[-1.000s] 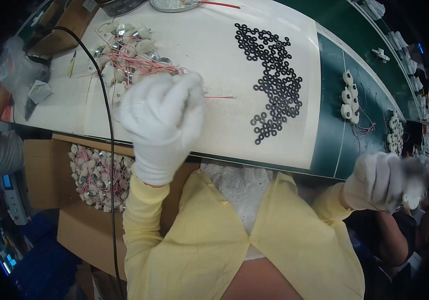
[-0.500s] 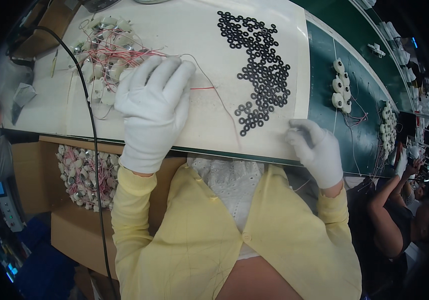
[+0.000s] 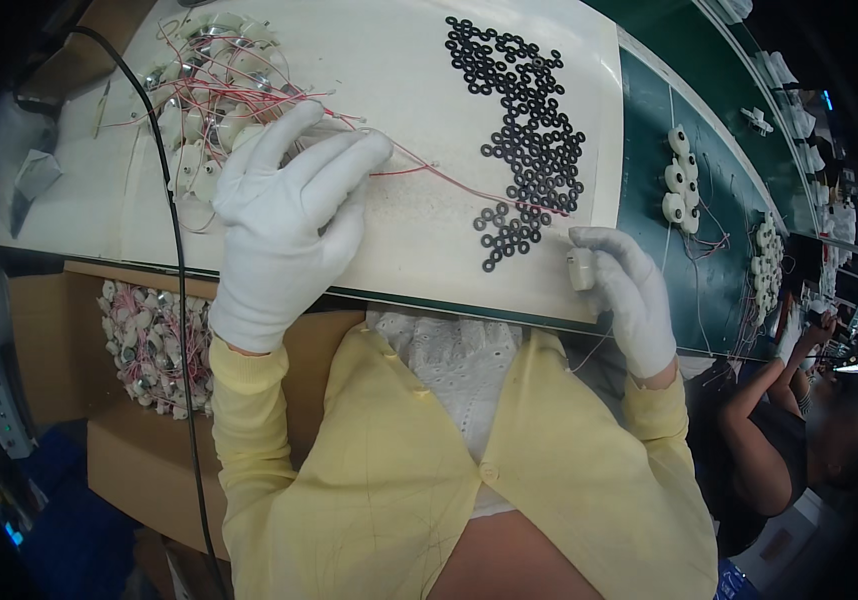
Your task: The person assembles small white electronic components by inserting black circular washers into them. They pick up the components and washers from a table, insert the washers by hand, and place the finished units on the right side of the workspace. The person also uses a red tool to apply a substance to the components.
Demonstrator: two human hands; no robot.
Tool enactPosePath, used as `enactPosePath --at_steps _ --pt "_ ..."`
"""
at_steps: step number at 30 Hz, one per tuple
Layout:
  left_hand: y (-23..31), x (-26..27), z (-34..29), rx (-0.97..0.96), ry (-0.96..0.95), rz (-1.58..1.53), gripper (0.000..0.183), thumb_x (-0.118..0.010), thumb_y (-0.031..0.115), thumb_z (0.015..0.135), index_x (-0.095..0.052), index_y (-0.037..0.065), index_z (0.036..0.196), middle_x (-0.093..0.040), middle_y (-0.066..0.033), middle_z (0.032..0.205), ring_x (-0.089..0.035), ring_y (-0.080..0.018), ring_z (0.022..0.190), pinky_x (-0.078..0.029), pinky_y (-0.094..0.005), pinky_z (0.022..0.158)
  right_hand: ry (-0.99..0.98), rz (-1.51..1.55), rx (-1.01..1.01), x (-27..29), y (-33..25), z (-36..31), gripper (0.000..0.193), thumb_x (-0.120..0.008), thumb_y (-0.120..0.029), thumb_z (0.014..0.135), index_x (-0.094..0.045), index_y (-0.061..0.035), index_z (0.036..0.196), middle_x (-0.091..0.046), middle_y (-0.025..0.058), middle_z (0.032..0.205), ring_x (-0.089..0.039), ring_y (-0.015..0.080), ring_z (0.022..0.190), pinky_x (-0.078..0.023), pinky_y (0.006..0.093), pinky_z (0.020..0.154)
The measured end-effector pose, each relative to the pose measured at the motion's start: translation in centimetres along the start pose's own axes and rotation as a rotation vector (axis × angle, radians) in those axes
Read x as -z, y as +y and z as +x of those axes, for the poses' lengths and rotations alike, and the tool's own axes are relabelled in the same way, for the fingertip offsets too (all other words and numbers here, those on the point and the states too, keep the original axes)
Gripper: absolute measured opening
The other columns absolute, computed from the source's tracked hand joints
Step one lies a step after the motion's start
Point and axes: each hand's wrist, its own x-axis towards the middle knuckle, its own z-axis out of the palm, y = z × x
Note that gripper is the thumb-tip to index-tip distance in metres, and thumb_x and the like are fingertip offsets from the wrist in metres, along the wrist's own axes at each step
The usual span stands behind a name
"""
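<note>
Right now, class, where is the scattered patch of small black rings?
In the head view, the small black rings lie on the white tabletop, upper right of centre, between the white-gloved left hand and the green work surface.

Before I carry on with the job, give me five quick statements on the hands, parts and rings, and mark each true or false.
1. The right hand holds a white part. True.
2. The black rings lie on the green surface. False: they lie spread on the white tabletop.
3. The left hand is nearer the pile of wired white parts than the black rings. True.
4. Both hands are bare. False: each wears a white glove.
5. The open cardboard box contains only black rings. False: a heap of whitish parts with pinkish wires shows inside.
</note>
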Motion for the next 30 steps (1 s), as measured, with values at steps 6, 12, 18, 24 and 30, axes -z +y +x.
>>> enactPosePath --at_steps 6,12,18,24,30 --pt "0.2 0.8 0.4 -0.005 -0.132 0.057 0.042 -0.074 0.005 0.079 -0.072 0.013 0.119 -0.073 -0.0028 0.109 -0.063 -0.0351 0.115 -0.049 -0.0461 0.094 0.032 0.125 0.088 -1.2 0.5 0.3 0.026 -0.053 -0.013 0.104 -0.061 0.0026 0.123 -0.065 0.0001 0.089 -0.054 0.0046 0.077 -0.048 0.0229 0.071" --pt "-0.1 0.6 0.2 -0.002 -0.105 0.066 0.044 -0.074 0.009 0.079 -0.070 0.013 0.123 -0.072 -0.0036 0.112 -0.062 -0.0350 0.118 -0.047 -0.0475 0.098 0.104 -0.005 0.035 -2.1 0.6 0.6 0.027 -0.059 -0.015 0.103 -0.059 0.0030 0.123 -0.071 0.0049 0.097 -0.061 0.0062 0.084 -0.051 0.0225 0.073" --pt "-0.2 1.2 0.0 0.023 -0.129 0.088 0.054 -0.076 0.010 0.076 -0.067 0.014 0.129 -0.072 -0.0054 0.111 -0.059 -0.0342 0.120 -0.046 -0.0468 0.101 0.081 0.119 0.078 -2.1 0.9 0.4 0.032 -0.061 -0.014 0.102 -0.058 0.0028 0.128 -0.072 0.0046 0.102 -0.065 0.0075 0.087 -0.051 0.0217 0.076" --pt "-0.9 0.4 -0.2 -0.004 -0.018 0.148 0.058 -0.069 0.009 0.070 -0.066 0.013 0.128 -0.072 -0.0053 0.107 -0.062 -0.0313 0.114 -0.048 -0.0462 0.098 0.003 0.044 -0.057 -1.4 -0.4 0.2 0.037 -0.062 -0.010 0.100 -0.055 0.0025 0.133 -0.073 0.0044 0.105 -0.065 0.0077 0.087 -0.051 0.0206 0.076" --pt "-1.1 0.1 -0.1 -0.040 0.017 0.203 0.056 -0.069 0.009 0.069 -0.067 0.011 0.124 -0.069 -0.0053 0.097 -0.063 -0.0298 0.109 -0.050 -0.0455 0.091 0.019 -0.116 0.054 -2.2 1.0 0.5 0.038 -0.066 -0.011 0.097 -0.057 0.0000 0.133 -0.075 0.0050 0.098 -0.066 0.0065 0.081 -0.053 0.0217 0.068"
